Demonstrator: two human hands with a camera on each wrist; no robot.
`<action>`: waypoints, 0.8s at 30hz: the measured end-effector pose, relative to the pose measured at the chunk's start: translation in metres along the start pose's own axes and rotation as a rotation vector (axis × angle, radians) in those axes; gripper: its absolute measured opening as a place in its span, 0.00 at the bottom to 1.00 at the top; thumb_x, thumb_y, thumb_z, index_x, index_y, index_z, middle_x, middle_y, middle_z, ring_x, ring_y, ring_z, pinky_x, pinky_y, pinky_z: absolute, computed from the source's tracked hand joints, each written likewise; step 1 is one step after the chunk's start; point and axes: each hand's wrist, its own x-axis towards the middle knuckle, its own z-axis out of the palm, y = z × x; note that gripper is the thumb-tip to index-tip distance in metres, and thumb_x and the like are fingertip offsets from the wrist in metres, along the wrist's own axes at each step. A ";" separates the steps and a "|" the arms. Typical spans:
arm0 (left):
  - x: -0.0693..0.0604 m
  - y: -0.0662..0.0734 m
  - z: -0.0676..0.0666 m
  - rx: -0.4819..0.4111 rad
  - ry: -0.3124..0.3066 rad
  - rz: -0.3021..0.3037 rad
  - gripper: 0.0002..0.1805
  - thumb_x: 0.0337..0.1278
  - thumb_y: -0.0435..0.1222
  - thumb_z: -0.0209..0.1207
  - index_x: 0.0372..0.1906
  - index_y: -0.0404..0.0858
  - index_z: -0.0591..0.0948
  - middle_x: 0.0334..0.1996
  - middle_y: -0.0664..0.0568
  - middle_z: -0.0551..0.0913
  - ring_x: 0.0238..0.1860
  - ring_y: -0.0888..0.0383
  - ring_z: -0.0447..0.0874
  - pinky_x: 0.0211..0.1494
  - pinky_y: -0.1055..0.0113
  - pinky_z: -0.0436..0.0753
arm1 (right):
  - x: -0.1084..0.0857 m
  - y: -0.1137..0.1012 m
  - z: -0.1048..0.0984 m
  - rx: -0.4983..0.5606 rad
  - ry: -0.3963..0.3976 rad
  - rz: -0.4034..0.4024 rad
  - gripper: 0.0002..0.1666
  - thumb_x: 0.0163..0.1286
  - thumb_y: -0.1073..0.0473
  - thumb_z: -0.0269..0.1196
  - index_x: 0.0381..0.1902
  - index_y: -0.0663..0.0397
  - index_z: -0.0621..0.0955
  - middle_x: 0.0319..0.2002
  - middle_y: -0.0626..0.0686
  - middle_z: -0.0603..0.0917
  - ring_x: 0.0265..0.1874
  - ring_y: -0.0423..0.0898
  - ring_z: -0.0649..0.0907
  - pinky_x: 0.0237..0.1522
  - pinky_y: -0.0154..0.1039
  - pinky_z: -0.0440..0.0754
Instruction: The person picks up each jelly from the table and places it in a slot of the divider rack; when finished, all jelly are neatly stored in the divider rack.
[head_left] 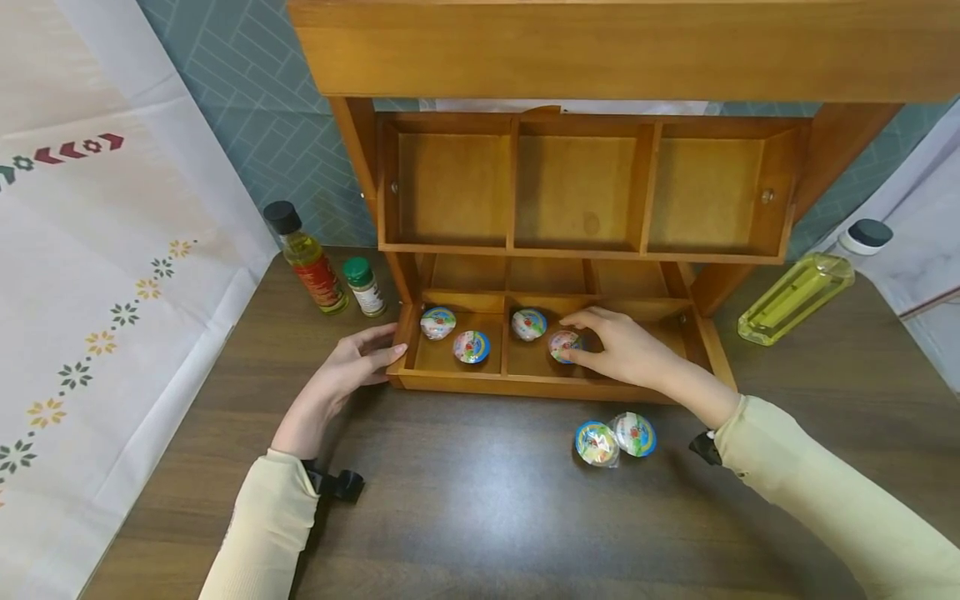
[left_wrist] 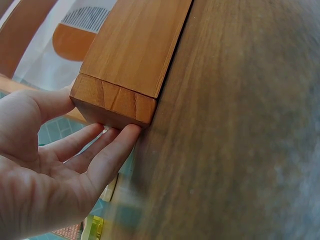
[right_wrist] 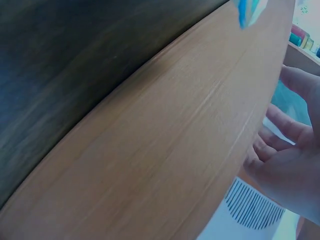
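A wooden rack with divided trays stands on the table. My left hand (head_left: 358, 360) grips the left front corner of its lower tray (head_left: 450, 382), thumb on the rim and fingers against the outer side (left_wrist: 114, 100). Over the middle compartment, my right hand (head_left: 626, 346) has thumb and fingers around a small sealed cup with a printed lid (head_left: 562, 345). Another cup (head_left: 528, 324) sits behind it in that compartment. The left compartment holds two similar cups, one at the back (head_left: 438, 322) and one nearer the front (head_left: 471, 347). In the right wrist view, the tray's front wall (right_wrist: 150, 135) hides the pinched cup.
Two more cups (head_left: 597, 442) (head_left: 635, 434) lie touching on the table before the rack. An oil bottle (head_left: 318, 271) and a green-capped jar (head_left: 365, 287) stand at left; a clear oil bottle (head_left: 797, 296) stands at right. An upper tray (head_left: 510, 250) overhangs the lower one.
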 end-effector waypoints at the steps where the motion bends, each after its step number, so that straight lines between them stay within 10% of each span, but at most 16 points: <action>1: 0.000 0.000 0.000 -0.001 0.003 -0.001 0.36 0.61 0.43 0.58 0.71 0.38 0.59 0.69 0.43 0.58 0.62 0.44 0.66 0.59 0.46 0.72 | -0.002 0.000 -0.001 0.001 0.009 -0.002 0.30 0.63 0.48 0.64 0.58 0.58 0.73 0.52 0.58 0.78 0.53 0.56 0.77 0.53 0.52 0.75; 24: 0.000 0.001 0.000 -0.008 -0.004 -0.005 0.37 0.61 0.43 0.58 0.71 0.37 0.58 0.70 0.42 0.57 0.63 0.43 0.65 0.60 0.46 0.71 | -0.076 0.001 -0.006 0.013 0.217 -0.165 0.21 0.58 0.61 0.68 0.51 0.49 0.80 0.46 0.47 0.84 0.46 0.45 0.82 0.45 0.44 0.81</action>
